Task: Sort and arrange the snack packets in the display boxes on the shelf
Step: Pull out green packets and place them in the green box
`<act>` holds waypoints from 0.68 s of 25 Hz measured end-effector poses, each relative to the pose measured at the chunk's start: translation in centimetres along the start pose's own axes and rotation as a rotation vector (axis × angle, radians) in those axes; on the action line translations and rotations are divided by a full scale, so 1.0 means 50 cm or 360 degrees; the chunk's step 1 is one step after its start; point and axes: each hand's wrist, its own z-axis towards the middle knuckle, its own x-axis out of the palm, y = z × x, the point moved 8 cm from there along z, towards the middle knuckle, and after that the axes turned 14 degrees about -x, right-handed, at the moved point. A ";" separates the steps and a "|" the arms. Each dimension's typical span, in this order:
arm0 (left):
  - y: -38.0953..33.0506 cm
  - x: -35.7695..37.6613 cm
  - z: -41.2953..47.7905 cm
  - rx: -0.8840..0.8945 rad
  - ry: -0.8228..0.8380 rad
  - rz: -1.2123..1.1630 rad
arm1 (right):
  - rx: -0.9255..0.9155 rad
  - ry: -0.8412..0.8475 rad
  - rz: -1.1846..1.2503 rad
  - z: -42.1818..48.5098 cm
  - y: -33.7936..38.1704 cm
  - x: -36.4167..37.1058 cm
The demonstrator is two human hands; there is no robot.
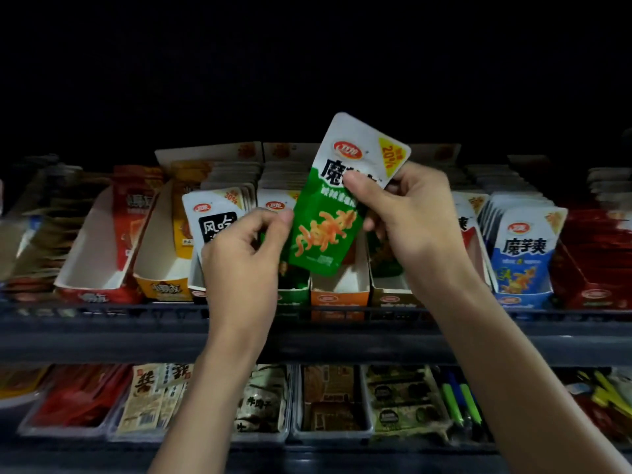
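A green and white snack packet is held up, tilted, in front of the row of display boxes on the upper shelf. My right hand grips its upper right part, thumb across the front. My left hand has curled fingers, with the thumb and forefinger touching the packet's left edge. Below the packet stand a green display box and an orange display box, the orange one showing a bare white inside. A white packet with a black label stands in the box to the left.
Red and yellow boxes at the left are partly bare inside. A blue box full of packets and a red box stand at the right. A dark shelf rail runs below. Trays of other snacks fill the lower shelf.
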 end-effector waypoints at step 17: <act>0.065 -0.064 0.041 -0.0272 -0.0206 0.1306 | -0.0089 0.0321 -0.0761 -0.005 -0.093 0.143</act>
